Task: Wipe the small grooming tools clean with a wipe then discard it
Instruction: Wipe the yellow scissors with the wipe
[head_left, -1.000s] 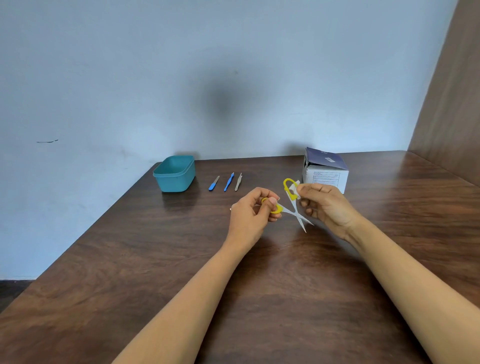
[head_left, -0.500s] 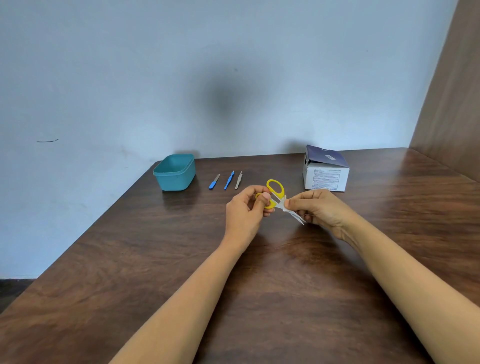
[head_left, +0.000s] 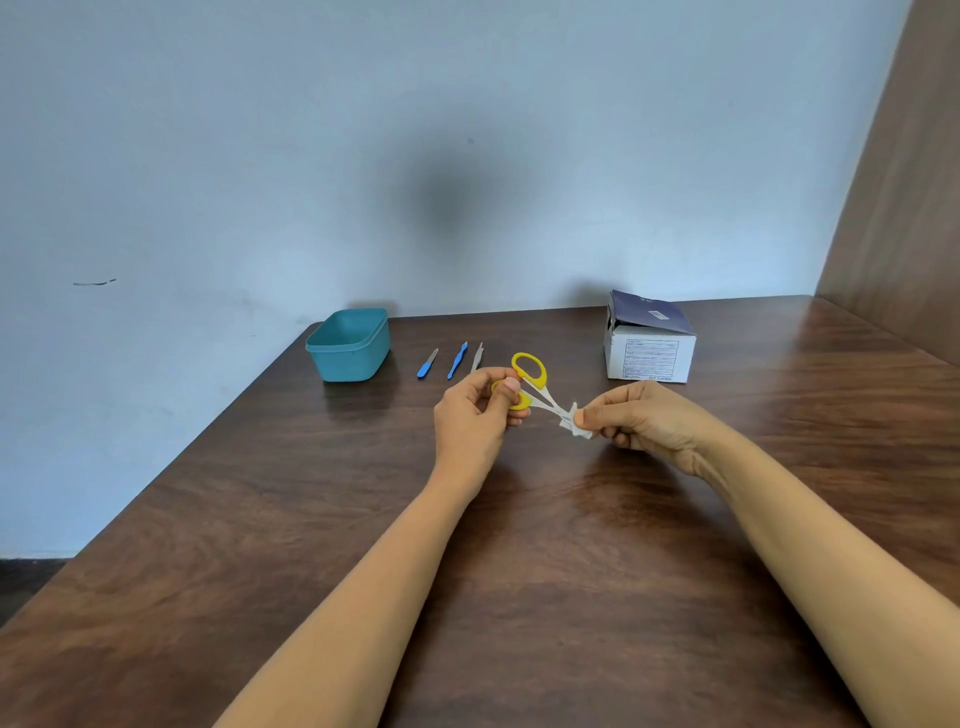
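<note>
- Both hands work above the desk (head_left: 519, 597) — left hand (head_left: 475, 415) grips the yellow-handled scissors (head_left: 530, 382).
- Right hand (head_left: 641, 415) pinches a white wipe (head_left: 574, 421) round the blades.

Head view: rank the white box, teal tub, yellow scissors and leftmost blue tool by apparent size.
1. White box and teal tub: near alike, box maybe slightly larger.
2. Yellow scissors, held nearer the camera.
3. Leftmost blue tool.

Wooden table (head_left: 519, 571) — teal tub (head_left: 349, 345), three small tools (head_left: 457, 359), cardboard box (head_left: 649, 343)
</note>
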